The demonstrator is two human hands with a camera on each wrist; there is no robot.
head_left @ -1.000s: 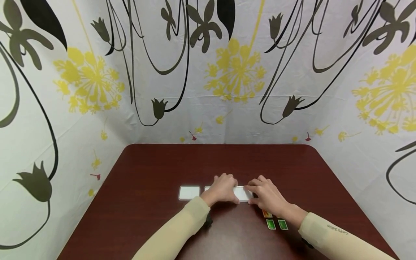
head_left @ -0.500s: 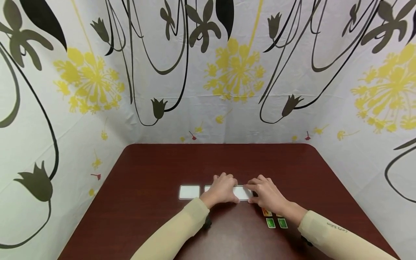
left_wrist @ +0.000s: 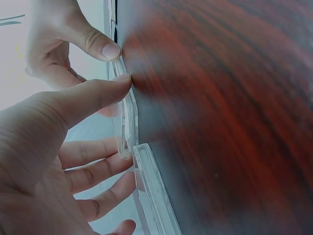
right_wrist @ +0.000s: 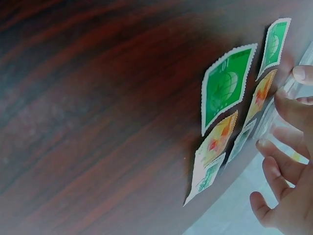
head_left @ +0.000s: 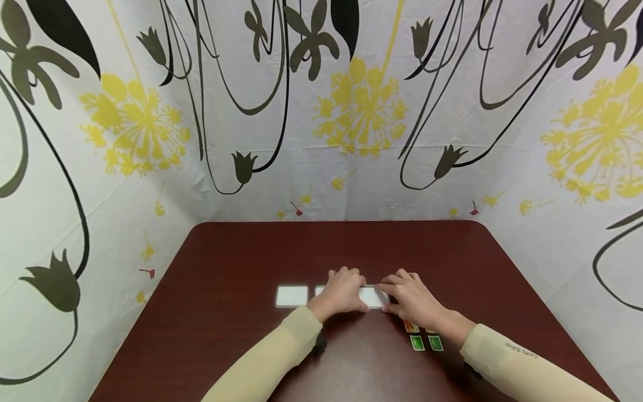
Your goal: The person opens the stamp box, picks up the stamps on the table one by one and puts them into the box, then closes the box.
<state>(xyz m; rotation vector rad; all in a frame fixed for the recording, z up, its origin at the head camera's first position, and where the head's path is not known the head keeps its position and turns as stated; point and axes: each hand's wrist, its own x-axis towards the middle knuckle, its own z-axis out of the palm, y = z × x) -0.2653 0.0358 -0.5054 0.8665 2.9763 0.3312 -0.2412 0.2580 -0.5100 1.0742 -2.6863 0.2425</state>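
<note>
A flat, clear plastic case with a white face [head_left: 370, 297] lies between my two hands on the table. My left hand [head_left: 340, 293] pinches its left side, the thumb on the near edge and the fingers at the far edge, as the left wrist view shows. At the right end my right hand [head_left: 413, 301] grips the same case, its thumb [left_wrist: 111, 51] pressing the near edge. Behind my left wrist another case [head_left: 319, 291] is mostly hidden. In the left wrist view, the end of a neighbouring case [left_wrist: 155, 191] sits beside the gripped one, under my loosely spread lower fingers.
Farther left lies one more white-faced case [head_left: 292, 296]. Two green stamps [head_left: 417, 343] are in front of my right hand, with orange stamps [right_wrist: 215, 142] and small dark green stamps [right_wrist: 210, 174] in line with them. A patterned curtain [head_left: 351, 184] surrounds the brown table [head_left: 241, 251].
</note>
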